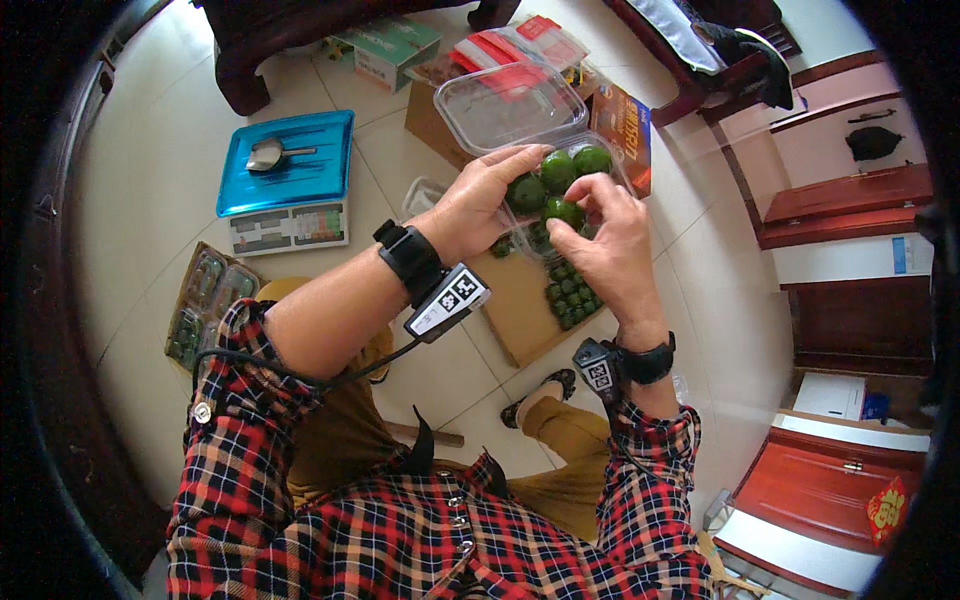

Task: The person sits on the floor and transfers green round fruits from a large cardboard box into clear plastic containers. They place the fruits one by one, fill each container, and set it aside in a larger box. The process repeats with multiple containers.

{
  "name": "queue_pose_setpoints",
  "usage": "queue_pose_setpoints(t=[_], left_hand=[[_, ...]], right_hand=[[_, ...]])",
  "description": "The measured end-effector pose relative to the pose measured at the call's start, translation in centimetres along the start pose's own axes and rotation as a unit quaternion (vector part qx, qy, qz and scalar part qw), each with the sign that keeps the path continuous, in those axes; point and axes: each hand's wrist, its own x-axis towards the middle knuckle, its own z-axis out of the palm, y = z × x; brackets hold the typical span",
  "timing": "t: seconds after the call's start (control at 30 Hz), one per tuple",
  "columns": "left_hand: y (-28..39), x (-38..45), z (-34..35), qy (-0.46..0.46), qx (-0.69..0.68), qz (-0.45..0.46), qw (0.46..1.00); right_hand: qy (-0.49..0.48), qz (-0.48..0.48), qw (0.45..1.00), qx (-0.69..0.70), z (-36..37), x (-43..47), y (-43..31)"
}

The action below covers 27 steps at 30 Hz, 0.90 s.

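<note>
My left hand [480,195] holds the left side of a clear plastic clamshell box [517,244], its lid [510,109] standing open at the back. Several glossy green round fruits [526,193] lie inside it. My right hand [607,232] reaches over the box from the right, thumb and fingers around one green fruit [562,212] at the near side. Below my hands a cardboard box [510,315] on the floor holds many more of the small green fruits [574,296], partly hidden by my right hand.
A scale [289,227] with a blue tray [330,165] and a metal scoop [266,155] stands at left. Nearer, a shallow carton holds filled clear boxes [236,285]. Red packets [495,52], a green carton [394,49] and an orange printed box [622,131] are at the back.
</note>
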Motion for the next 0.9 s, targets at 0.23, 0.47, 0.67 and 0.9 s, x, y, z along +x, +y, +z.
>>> queue_pose_setpoints(t=[0.23, 0.47, 0.67, 0.9], left_hand=[[-0.5, 0.4, -0.4, 0.055, 0.010, 0.008, 0.998], [-1.0, 0.6, -0.6, 0.036, -0.031, 0.005, 0.999], [-1.2, 0.6, 0.1, 0.005, -0.093, -0.014, 0.996], [-1.4, 0.4, 0.2, 0.048, -0.012, 0.028, 0.998]], right_hand=[[-0.060, -0.020, 0.998, 0.027, 0.8, 0.0, 1.3], [-0.095, 0.032, 0.973, 0.206, 1.3, 0.0, 0.9], [0.034, -0.043, 0.994, 0.095, 2.8, -0.5, 0.4], [-0.016, -0.032, 0.998, 0.056, 1.6, 0.0, 0.3]])
